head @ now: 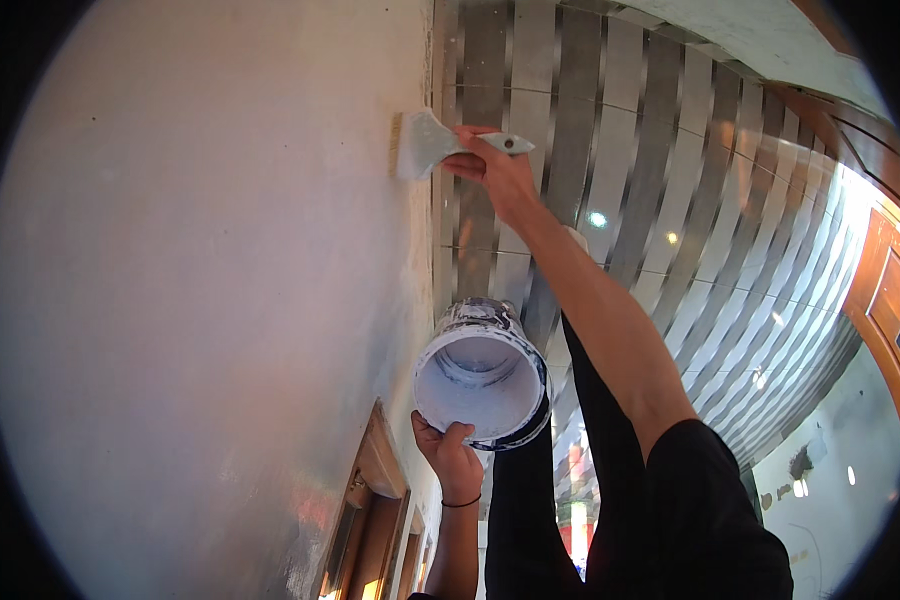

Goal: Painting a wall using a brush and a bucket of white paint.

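My right hand (pixel 495 169) grips the pale handle of a wide flat paintbrush (pixel 424 142). Its yellowish bristles lie at the whitish wall (pixel 217 232), close to the wall's bottom edge. Below it in the picture, my left hand (pixel 450 457) holds the rim of a paint-smeared plastic bucket (pixel 481 382), thumb on the lip and fingers at the outside. The bucket's mouth faces the camera; white paint coats its inner wall, and some seems to lie at the bottom. A dark wire handle hangs at its right side.
Glossy striped floor tiles (pixel 622 135) spread to the right of the wall. My black-clad legs stand beneath the bucket. A wooden door frame (pixel 375 495) is set in the wall at lower left. An orange-brown wooden door (pixel 881 300) stands at far right, near a patchy wall (pixel 825 465).
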Motion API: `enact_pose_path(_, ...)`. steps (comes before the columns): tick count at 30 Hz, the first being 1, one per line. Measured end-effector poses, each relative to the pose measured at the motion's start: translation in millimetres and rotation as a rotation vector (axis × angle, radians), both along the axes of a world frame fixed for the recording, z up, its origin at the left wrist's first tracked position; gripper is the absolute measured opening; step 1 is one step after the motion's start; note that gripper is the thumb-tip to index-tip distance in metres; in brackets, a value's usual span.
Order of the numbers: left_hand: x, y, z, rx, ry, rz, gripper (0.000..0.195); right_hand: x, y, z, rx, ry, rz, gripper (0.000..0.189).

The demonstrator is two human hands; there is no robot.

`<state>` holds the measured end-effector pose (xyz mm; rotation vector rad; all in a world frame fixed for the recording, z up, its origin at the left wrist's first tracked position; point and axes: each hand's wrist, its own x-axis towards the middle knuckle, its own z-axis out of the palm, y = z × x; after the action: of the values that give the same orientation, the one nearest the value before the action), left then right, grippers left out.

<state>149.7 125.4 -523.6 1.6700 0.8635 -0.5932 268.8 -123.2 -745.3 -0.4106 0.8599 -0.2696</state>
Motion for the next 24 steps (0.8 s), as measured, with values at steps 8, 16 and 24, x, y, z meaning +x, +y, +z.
enact_pose_path(8,-8,18,0,0.050,-0.011,-0.096,0.049,48,-4,33,-0.566,0.283,0.242,0.014)
enact_pose_path(16,-7,6,16,-0.015,0.013,0.015,0.044,15,-18,191,-0.296,-0.226,0.108,0.015)
enact_pose_path(24,-7,1,16,-0.041,0.040,-0.061,0.043,8,1,169,0.120,-0.467,0.115,0.013)
